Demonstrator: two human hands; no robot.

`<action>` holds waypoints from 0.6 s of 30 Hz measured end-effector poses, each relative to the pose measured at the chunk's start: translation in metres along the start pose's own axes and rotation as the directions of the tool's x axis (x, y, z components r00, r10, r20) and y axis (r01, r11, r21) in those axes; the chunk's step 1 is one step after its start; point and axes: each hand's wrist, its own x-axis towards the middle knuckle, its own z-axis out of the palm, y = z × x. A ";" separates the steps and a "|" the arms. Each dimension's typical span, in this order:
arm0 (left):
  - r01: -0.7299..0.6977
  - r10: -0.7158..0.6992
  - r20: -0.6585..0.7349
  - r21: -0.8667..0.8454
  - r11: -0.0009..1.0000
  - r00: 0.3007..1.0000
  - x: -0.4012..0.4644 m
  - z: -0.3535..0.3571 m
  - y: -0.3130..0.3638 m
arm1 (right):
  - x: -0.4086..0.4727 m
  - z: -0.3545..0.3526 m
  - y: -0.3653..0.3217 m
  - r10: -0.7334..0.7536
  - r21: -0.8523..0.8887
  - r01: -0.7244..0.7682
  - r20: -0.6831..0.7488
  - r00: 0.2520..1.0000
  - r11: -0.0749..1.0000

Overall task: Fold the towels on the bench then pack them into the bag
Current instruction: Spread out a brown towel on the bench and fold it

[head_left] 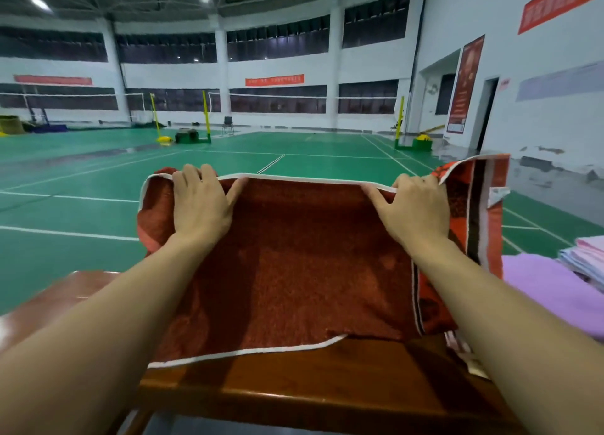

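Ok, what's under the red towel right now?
The wooden bench shows beneath the red towel's lower hem. Whatever lies on the bench behind the hanging cloth is covered; a pale scrap peeks out at right.

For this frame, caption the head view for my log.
Both hands, left and right, grip a red towel's top edge above the bench.

Two hands [201,202], one red towel [310,264]
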 end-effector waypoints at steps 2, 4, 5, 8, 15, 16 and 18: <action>0.009 -0.010 -0.032 -0.017 1.000 0.999 0.016 -0.007 0.003 | 0.016 -0.008 -0.002 0.005 0.014 -0.005 -0.046 0.999 1.000; 0.017 -0.020 -0.066 -0.038 0.999 0.998 0.030 -0.018 0.005 | 0.029 -0.016 -0.002 0.007 0.026 -0.005 -0.077 0.997 1.000; 0.019 -0.024 -0.085 -0.050 0.999 0.996 0.038 -0.024 0.006 | 0.036 -0.022 -0.002 0.009 0.033 -0.006 -0.088 0.996 0.999; 0.012 -0.022 -0.126 -0.080 0.997 0.992 0.055 -0.046 0.009 | 0.048 -0.041 -0.003 0.013 0.068 -0.006 -0.104 0.994 0.998; 0.003 -0.010 -0.052 -0.142 0.990 0.999 -0.009 -0.062 -0.011 | -0.019 -0.057 0.002 0.031 0.153 -0.019 -0.074 0.997 0.988; 0.003 -0.005 -0.011 -0.141 0.990 1.000 -0.033 -0.058 -0.016 | -0.043 -0.053 0.003 0.044 0.162 -0.036 -0.043 0.998 0.986; 0.010 0.000 0.084 -0.113 0.994 0.996 -0.082 -0.048 -0.027 | -0.093 -0.045 0.003 0.075 0.157 -0.080 0.037 0.996 0.984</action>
